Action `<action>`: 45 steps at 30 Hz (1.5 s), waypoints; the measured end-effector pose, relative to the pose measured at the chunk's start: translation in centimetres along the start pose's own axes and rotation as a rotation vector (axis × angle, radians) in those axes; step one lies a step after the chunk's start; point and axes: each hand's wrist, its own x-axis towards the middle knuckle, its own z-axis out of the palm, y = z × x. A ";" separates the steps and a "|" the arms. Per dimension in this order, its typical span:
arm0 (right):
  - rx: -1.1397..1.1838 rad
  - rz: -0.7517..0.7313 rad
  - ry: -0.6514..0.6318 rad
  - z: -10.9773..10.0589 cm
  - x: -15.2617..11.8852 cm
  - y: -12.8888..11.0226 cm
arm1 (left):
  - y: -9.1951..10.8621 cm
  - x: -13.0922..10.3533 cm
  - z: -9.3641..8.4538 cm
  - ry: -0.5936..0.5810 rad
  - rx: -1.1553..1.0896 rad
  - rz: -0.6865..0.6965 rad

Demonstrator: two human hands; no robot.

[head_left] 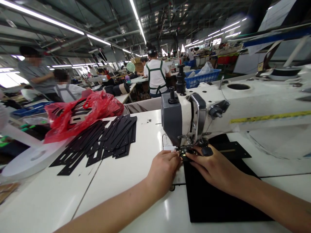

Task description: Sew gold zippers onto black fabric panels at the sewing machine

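A black panel (218, 197), probably fabric, lies under the head of the sewing machine (171, 119) and hangs toward me on the white table. My left hand (164, 170) is at the panel's left edge beside the presser foot (186, 149); its fingers are curled together, and what they pinch is hidden. On the panel, just right of the foot, rests my right hand (215, 166), with fingers stretched toward the needle area and slightly apart. A black strip with a slot (233, 150) lies across the panel behind my right wrist. The needle tip is hidden.
Several black slotted strips (119, 136) are piled on the table's left, by a red plastic bag (82, 113) of more pieces. A round white base (34, 158) stands at the far left. Beyond are a blue crate (204, 77) and people at other stations.
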 end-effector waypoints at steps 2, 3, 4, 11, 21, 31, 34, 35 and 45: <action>-0.037 -0.031 0.001 0.1 -0.2 -0.4 | 0.2 -0.4 0.4 0.022 -0.002 0.040; -0.044 -0.044 0.004 0.2 -0.2 -0.5 | 0.3 -0.5 0.6 0.036 0.001 0.053; -0.047 -0.050 0.008 0.3 -0.2 -0.5 | 0.4 -0.6 0.7 0.049 0.008 0.059; -0.103 -0.070 0.032 0.5 -0.1 -0.5 | 0.5 -1.2 0.9 0.072 0.183 0.041; -0.095 -0.077 0.019 0.5 0.0 -0.3 | 0.0 -0.6 1.0 0.100 0.129 0.134; -0.119 -0.098 0.072 0.7 0.2 0.1 | -0.8 -0.1 1.4 0.113 0.123 0.156; -0.126 -0.102 0.087 0.7 0.3 0.1 | -0.8 0.1 1.3 0.103 0.134 0.163; -0.121 -0.106 0.091 0.7 0.3 0.1 | -0.8 0.1 1.3 0.105 0.135 0.165; -0.042 -0.088 0.111 1.0 0.5 0.1 | -0.8 0.3 1.5 0.149 0.112 0.160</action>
